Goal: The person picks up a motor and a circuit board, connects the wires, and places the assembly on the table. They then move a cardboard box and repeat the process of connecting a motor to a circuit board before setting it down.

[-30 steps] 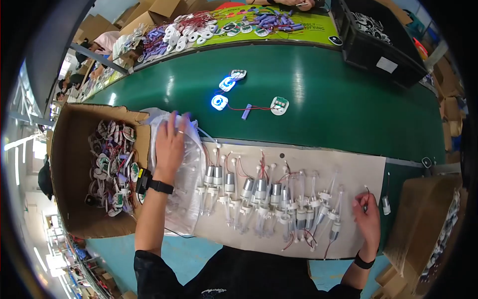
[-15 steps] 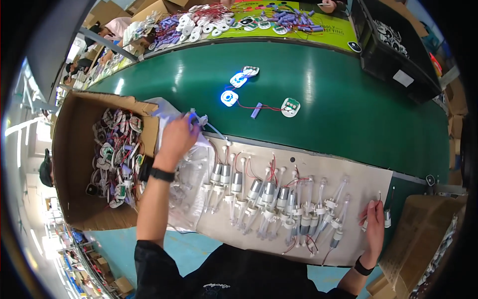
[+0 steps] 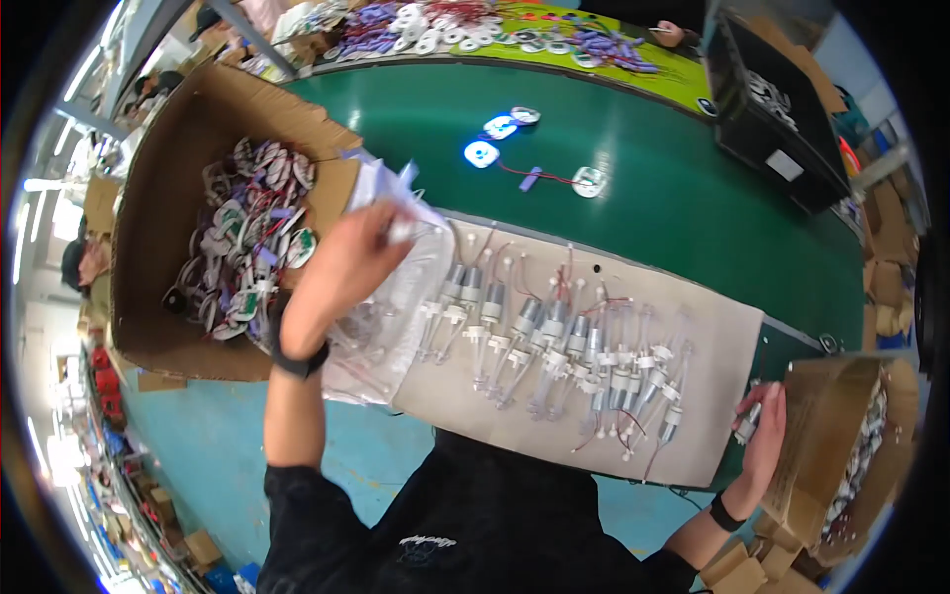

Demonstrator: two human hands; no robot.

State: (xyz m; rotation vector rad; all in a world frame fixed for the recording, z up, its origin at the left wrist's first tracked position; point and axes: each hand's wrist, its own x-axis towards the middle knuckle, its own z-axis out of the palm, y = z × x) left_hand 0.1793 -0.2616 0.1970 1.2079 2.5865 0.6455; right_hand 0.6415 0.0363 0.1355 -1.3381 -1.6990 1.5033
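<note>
Over the edge of a clear plastic bag, my left hand is closed and blurred by motion. A whitish fitting shows at its fingertips, with a smeared clear tube beyond them. At the far right of the beige board, my right hand is closed around a small silver motor. Between the hands, several silver motors with white fittings, clear tubes and red wires lie in a row on the board.
Left stands a cardboard box of wired white discs. Lit discs lie on the green table. A black crate is at the far right, an open carton near right. Another person's hand shows at the back.
The view has shifted, with the box and board now higher in the picture. My left hand has moved back over the bag with the tube. A motor now shows in my right hand's grasp.
</note>
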